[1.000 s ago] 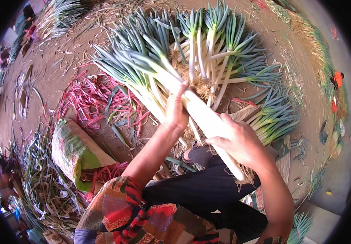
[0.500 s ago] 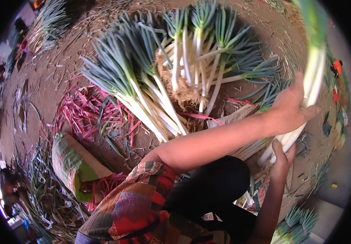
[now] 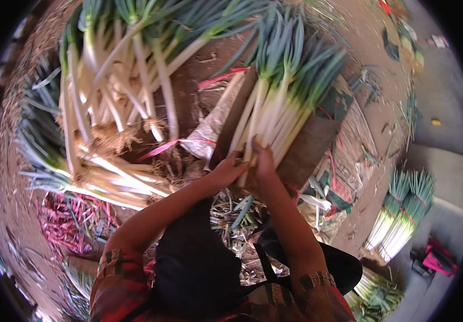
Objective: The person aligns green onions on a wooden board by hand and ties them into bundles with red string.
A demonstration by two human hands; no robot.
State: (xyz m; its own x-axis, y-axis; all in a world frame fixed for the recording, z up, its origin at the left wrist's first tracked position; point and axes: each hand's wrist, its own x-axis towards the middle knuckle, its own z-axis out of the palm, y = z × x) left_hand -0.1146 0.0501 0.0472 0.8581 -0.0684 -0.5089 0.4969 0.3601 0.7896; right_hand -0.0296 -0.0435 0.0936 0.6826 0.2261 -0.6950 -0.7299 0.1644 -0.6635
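A pile of long green onions (image 3: 274, 102) lies in front of me, white stalks toward me and green leaves pointing away. Both my hands are at the white lower ends. My left hand (image 3: 230, 170) is closed with its fingertips on a stalk at the pile's near left side. Just right of it, my right hand (image 3: 264, 161) is closed around white stalks, its thumb on top. The two hands almost touch. Beneath the stalks is a dark flat board or sheet (image 3: 309, 147). The stalk ends under my fingers are partly hidden.
Loose green onions with roots (image 3: 119, 137) are heaped at the left. Pink-red strips (image 3: 76, 220) lie below them. Two tied green onion bundles (image 3: 400, 214) stand at the right, with more green onions (image 3: 373, 292) nearer me. A sack-like sheet (image 3: 215, 121) lies left of the pile.
My view has swung right. The green onions held up at the right have come down onto the pile, and both hands have moved to the stalks' lower ends.
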